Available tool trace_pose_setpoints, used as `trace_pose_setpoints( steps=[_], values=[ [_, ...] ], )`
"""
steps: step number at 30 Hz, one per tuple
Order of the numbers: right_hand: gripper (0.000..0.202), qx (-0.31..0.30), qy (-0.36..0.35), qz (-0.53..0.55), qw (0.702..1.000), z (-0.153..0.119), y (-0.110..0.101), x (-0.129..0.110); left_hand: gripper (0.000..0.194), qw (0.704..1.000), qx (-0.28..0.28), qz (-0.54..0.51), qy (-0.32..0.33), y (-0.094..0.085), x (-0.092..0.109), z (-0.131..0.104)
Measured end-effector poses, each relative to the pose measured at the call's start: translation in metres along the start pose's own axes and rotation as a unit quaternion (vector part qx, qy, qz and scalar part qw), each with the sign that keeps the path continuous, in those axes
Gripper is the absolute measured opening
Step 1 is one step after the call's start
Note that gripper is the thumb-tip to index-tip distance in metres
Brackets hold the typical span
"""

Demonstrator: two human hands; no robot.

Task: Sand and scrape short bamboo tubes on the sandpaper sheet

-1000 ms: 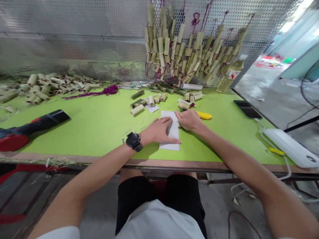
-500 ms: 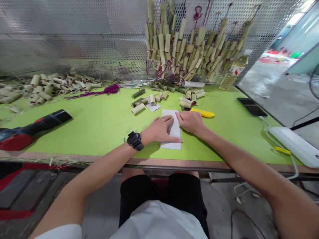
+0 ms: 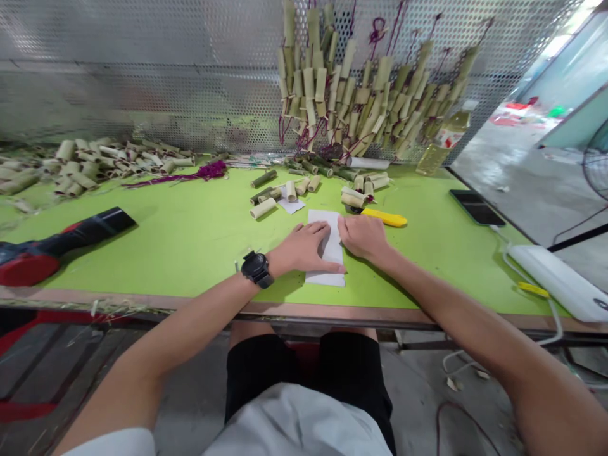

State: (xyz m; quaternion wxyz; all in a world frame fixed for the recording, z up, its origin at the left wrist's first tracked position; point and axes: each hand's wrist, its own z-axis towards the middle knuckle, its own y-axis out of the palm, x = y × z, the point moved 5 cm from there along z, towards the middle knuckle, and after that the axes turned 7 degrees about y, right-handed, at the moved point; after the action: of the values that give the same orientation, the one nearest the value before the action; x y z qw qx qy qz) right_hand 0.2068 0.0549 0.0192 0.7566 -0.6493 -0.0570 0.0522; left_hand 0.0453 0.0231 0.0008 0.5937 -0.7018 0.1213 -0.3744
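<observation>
A white sheet of paper (image 3: 325, 277) lies lengthwise on the green tabletop in front of me. My left hand (image 3: 311, 248) rests flat on it, fingers and thumb spread, pressing it down. At the paper's upper right edge, my right hand (image 3: 363, 235) is closed, its fingers curled under and its knuckles up. Its fingertips touch or nearly touch that edge; whether anything is inside them is hidden. Just beyond the right hand lies a yellow-handled utility knife (image 3: 386, 218). Short bamboo tubes (image 3: 263, 208) and a smaller scrap of paper (image 3: 291, 205) lie beyond the sheet.
Cut bamboo pieces (image 3: 78, 168) are heaped at the far left, near purple cord (image 3: 211, 170). A red-and-black power tool (image 3: 61, 244) lies left. Strung bamboo (image 3: 351, 95) hangs on the mesh panel. A bottle (image 3: 444, 142), phone (image 3: 476, 206) and cabled white power bank (image 3: 560, 282) are right.
My right hand has shifted slightly toward me and right along the paper's edge. My left hand stays in place on the paper. The view has shifted a little.
</observation>
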Motion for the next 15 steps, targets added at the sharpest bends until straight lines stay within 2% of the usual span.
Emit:
trace_pose_setpoints(
  steps=[8,15],
  values=[
    [0.071,0.006,0.007,-0.008,1.000,0.026,0.003,0.002,0.138,1.000,-0.005,0.009,-0.006,-0.001,0.002,0.001],
    [0.069,-0.012,-0.007,-0.023,1.000,0.002,0.001,0.000,0.130,1.000,0.002,0.007,-0.001,-0.001,0.000,0.000]
  ],
)
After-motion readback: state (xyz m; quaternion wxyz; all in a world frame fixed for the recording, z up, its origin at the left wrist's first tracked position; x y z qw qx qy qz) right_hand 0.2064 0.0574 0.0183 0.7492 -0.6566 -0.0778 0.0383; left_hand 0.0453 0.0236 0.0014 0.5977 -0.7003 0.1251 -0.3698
